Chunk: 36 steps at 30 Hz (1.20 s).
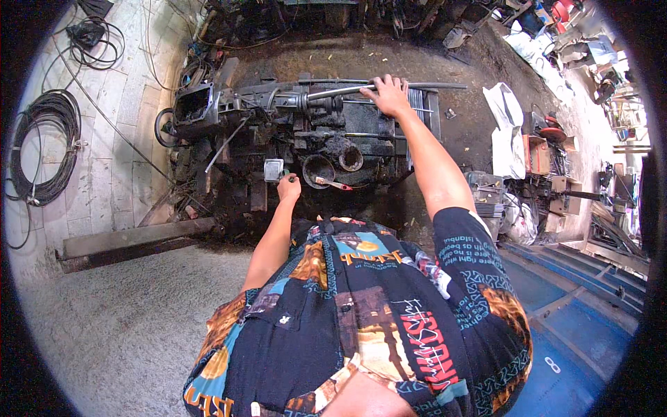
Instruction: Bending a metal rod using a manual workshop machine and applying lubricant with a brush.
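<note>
A greasy lathe-like machine (271, 115) stretches across in front of me. My right hand (388, 94) reaches to its far side, its fingers over a long metal rod (434, 86). The rod runs left into the machine's round head. My left hand (289, 186) is closed at the near edge, beside a small pale square plate (274, 171). Something dark green shows at its fingertips, too small to name. Between my hands, a paintbrush (335, 184) with a red-tipped handle lies across a dark round bowl (319, 169). A second, dirty round cup (351, 157) sits behind it.
Coiled black cable (45, 147) hangs by the pale tiled wall at left. A beam (139, 238) lies on the near left floor. At right are a white sack (506, 132), a cardboard box (538, 154) and blue metal panels (563, 313). Dark machinery stands at the back.
</note>
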Each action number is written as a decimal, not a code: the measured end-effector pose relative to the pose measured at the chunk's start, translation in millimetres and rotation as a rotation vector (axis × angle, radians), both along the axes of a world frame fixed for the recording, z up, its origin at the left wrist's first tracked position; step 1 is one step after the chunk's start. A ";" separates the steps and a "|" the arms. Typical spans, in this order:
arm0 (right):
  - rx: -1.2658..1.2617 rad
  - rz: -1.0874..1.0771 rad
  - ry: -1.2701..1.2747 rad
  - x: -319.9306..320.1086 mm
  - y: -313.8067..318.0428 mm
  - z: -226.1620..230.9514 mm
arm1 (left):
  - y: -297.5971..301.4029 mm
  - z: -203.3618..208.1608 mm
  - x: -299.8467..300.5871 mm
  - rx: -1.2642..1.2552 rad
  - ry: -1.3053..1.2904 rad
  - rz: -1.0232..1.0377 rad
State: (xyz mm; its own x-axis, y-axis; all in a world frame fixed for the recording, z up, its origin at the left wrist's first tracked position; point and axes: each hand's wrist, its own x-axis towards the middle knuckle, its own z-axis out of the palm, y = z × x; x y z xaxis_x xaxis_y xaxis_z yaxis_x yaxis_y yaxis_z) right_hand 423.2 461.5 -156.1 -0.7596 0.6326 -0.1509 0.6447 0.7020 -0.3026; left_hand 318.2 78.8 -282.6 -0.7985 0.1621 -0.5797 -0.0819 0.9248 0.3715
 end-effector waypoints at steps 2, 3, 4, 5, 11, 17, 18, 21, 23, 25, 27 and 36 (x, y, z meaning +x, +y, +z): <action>-0.009 0.005 -0.002 -0.5 -0.2 2.9 | -0.3 3.8 -0.7 -0.007 -0.009 0.001; -0.019 0.005 -0.007 1.4 0.2 2.5 | 0.8 7.0 1.1 -0.006 0.028 -0.034; -0.019 0.004 -0.009 2.3 0.6 2.0 | 2.1 10.2 2.7 -0.005 0.064 -0.069; -0.016 0.005 -0.008 2.8 1.1 1.4 | 3.9 13.2 4.0 -0.006 0.062 -0.070; 0.014 0.033 -0.022 3.4 0.6 5.9 | 5.3 19.8 3.1 -0.002 0.005 -0.002; 0.090 0.122 -0.024 13.0 18.6 -9.8 | 7.1 25.6 3.1 -0.034 -0.019 0.006; 0.097 0.132 -0.023 14.1 23.5 -12.6 | 7.8 27.4 2.2 -0.024 -0.034 0.026; 0.090 0.137 -0.037 15.4 40.2 -21.9 | 10.7 38.6 2.9 -0.020 -0.020 0.005; 0.115 0.134 -0.044 15.5 39.8 -23.3 | 13.1 49.2 4.4 -0.029 0.006 -0.033; 0.140 0.107 -0.043 12.0 36.4 -19.5 | 13.4 53.1 5.2 -0.045 -0.034 0.015; 0.164 0.103 -0.037 10.1 34.0 -16.4 | 10.4 45.3 2.6 -0.045 -0.027 -0.013; 0.134 0.078 -0.162 9.0 41.5 -12.6 | 7.5 31.7 1.8 -0.071 -0.023 -0.022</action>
State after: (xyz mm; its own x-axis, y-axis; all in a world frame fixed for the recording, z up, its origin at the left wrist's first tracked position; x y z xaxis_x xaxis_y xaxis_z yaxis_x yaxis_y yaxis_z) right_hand 432.2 503.0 -168.7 -0.7798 0.5955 -0.1932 0.6194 0.7786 -0.1003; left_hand 320.1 86.3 -250.9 -0.7812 0.1374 -0.6090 -0.0688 0.9506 0.3028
